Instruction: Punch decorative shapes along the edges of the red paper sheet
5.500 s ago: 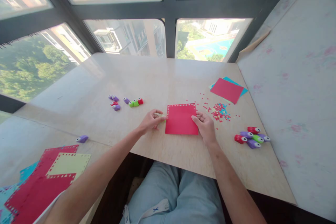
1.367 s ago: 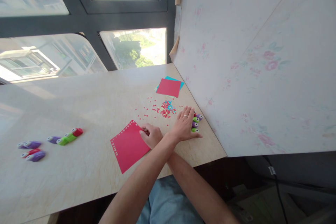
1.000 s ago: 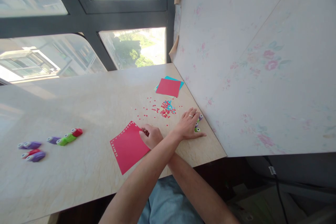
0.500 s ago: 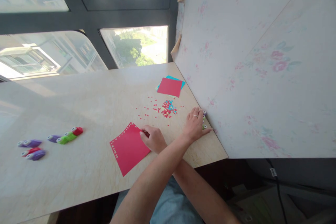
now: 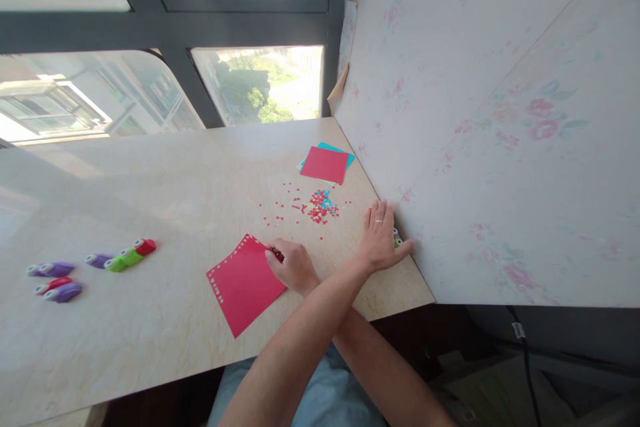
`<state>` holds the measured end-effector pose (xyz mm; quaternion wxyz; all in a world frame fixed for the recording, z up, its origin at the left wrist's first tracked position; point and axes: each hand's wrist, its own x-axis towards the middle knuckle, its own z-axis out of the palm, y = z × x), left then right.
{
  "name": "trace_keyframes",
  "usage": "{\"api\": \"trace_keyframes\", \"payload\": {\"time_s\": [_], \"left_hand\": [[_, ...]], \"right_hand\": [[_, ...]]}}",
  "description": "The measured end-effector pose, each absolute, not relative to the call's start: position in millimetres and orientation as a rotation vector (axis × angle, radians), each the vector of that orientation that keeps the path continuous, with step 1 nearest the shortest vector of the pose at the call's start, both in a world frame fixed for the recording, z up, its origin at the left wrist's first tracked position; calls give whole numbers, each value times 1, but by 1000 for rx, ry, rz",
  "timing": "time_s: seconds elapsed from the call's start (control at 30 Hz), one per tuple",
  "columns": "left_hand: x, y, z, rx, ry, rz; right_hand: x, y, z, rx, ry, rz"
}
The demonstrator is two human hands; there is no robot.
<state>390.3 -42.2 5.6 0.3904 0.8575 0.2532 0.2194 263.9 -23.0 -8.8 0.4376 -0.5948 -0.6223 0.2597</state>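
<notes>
My forearms cross, the left over the right. My left hand (image 5: 379, 238), a ring on one finger, lies by the wall with fingers stretched and thumb spread. It partly covers several small craft punches (image 5: 397, 240); green and white parts show beside it. My right hand (image 5: 295, 265) is closed on a small dark red craft punch (image 5: 276, 253), mostly hidden by the fingers, at the upper right edge of a red paper sheet (image 5: 247, 290). Small punched holes line the sheet's two upper-left edges. Red, blue and pale paper cutouts (image 5: 320, 207) lie scattered beyond the hands.
A stack of red, blue and pale green paper (image 5: 325, 164) lies near the wall corner. Purple, green and red punches (image 5: 123, 258) stand at left, with more purple and red ones (image 5: 57, 280) farther left. The floral wall (image 5: 475, 147) bounds the table's right; windows stand behind.
My left hand has shifted slightly right along the wall, over the punches there, and its fingers have spread more. My right hand and the red sheet are nearly unmoved. The view has shifted slightly.
</notes>
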Motion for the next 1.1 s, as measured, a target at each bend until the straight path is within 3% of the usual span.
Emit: {"api": "trace_keyframes", "payload": {"time_s": [0.23, 0.57, 0.9, 1.1], "left_hand": [[402, -54, 3, 1588, 927, 791], [430, -78, 1, 1476, 1034, 1015], [418, -59, 6, 1202, 1142, 1109], [400, -34, 12, 1234, 1214, 925]], "right_hand": [[264, -26, -7, -1444, -1599, 577], [264, -25, -7, -1445, -1574, 577], [264, -25, -3, -1492, -1632, 545], [263, -27, -3, -1490, -1657, 533]]}}
